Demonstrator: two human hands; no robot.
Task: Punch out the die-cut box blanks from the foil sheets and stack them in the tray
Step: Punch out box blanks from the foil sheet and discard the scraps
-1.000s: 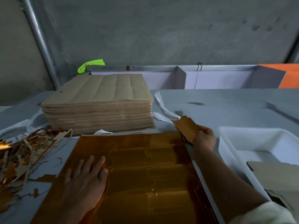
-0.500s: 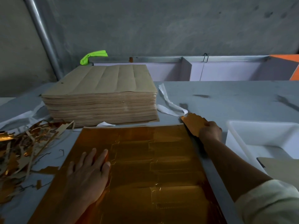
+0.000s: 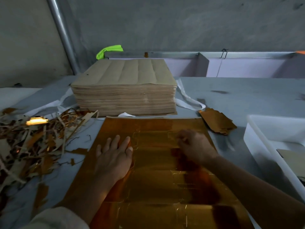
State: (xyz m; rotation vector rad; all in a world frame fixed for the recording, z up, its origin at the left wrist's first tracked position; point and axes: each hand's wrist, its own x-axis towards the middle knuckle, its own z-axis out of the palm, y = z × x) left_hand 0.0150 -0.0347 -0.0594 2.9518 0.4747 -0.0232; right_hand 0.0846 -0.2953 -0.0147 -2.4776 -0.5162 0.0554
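Okay: foil sheet lies flat in front of me, brown sheet stack behind it, white tray to the right. My left hand presses the foil, fingers spread flat. My right hand is on the foil but blurred, so I can't tell the grip. Punched blank lies beside the sheet's far-right corner.

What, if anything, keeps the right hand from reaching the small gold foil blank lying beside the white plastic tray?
Probably nothing, so likely yes. The right hand is over the large gold foil sheet; the small gold foil blank lies uncovered on the grey table just beyond it.
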